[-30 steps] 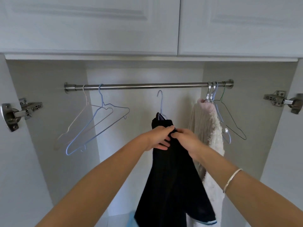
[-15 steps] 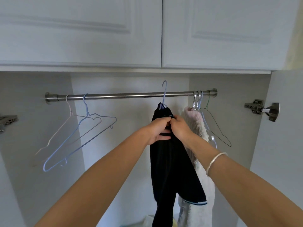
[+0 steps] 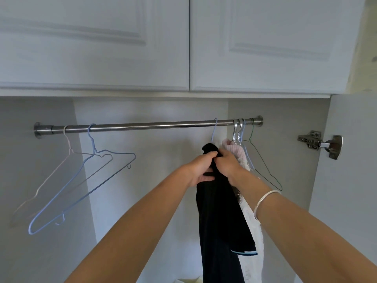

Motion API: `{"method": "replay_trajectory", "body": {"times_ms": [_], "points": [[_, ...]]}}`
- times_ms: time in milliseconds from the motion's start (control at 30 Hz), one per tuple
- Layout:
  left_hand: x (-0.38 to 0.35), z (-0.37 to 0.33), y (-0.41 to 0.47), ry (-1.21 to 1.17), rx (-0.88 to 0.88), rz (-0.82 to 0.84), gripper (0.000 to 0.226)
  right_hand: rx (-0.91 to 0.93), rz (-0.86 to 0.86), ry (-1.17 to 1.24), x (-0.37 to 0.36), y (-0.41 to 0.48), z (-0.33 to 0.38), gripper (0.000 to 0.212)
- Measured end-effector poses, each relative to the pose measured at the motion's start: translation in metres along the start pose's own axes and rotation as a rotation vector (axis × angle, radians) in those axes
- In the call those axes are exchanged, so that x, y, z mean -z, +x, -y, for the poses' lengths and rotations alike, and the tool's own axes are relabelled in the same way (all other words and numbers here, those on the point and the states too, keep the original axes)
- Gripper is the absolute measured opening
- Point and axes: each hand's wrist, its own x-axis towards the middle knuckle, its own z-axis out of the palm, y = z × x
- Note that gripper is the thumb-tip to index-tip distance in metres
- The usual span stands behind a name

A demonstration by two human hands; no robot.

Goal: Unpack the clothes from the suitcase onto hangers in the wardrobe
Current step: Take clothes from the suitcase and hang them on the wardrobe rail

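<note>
The fingers of the left hand [image 3: 201,169] are curled round the top of a black fabric garment [image 3: 219,213]. The right hand [image 3: 229,166] pinches the same cloth just beside it, right of the frame's centre, and the two hands touch. The garment hangs from a pale blue wire hanger [image 3: 214,132] hooked over the steel wardrobe rail [image 3: 142,126], and its hem falls to the lower edge. A silver bracelet [image 3: 265,201] circles the right wrist. Behind hangs a pink and white fluffy garment [image 3: 252,219]. At left, an empty white wire hanger [image 3: 68,149] and an empty blue wire hanger [image 3: 89,180] dangle tilted.
</note>
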Motion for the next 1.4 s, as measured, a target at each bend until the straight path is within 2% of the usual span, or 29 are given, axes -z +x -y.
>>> {"method": "replay_trajectory", "body": {"times_ms": [167,333,533,600,667,767,900,1000,1167,1300,1400], "points": [[-0.019,0.009,0.021,0.042,0.037,0.061,0.043,-0.001,0.031,-0.022,0.017,0.007,-0.024,0.058],[-0.045,0.021,0.042,-0.018,0.053,0.09,0.043,-0.089,-0.067,-0.027,0.032,0.011,-0.041,0.042],[-0.071,0.017,0.057,-0.139,0.037,0.132,0.038,-0.053,-0.225,-0.018,0.048,0.019,-0.055,0.041],[-0.075,0.019,0.062,-0.154,0.039,0.132,0.038,-0.028,-0.239,-0.089,0.054,0.021,-0.061,0.042],[-0.08,0.024,0.068,-0.07,0.032,0.092,0.035,-0.022,-0.208,-0.2,0.064,0.021,-0.066,0.036],[-0.083,0.03,0.07,0.217,-0.036,-0.068,0.031,-0.038,-0.174,-0.27,0.077,0.019,-0.072,0.021],[-0.089,0.033,0.064,0.348,-0.233,-0.185,0.024,-0.098,-0.31,-0.225,0.096,0.013,-0.085,0.024],[-0.096,0.03,0.055,0.334,-0.25,-0.054,0.022,-0.161,-0.372,-0.148,0.111,0.003,-0.095,0.021],[-0.129,0.05,0.047,0.489,-0.161,0.281,0.024,-0.393,-0.363,-0.189,0.137,-0.048,-0.114,0.017],[-0.175,0.093,0.025,0.632,-0.089,0.526,0.027,-0.666,-0.329,-0.235,0.156,-0.126,-0.146,0.02],[-0.221,0.126,-0.003,0.723,-0.088,0.737,0.025,-0.823,-0.412,-0.233,0.173,-0.204,-0.173,0.028]]}}
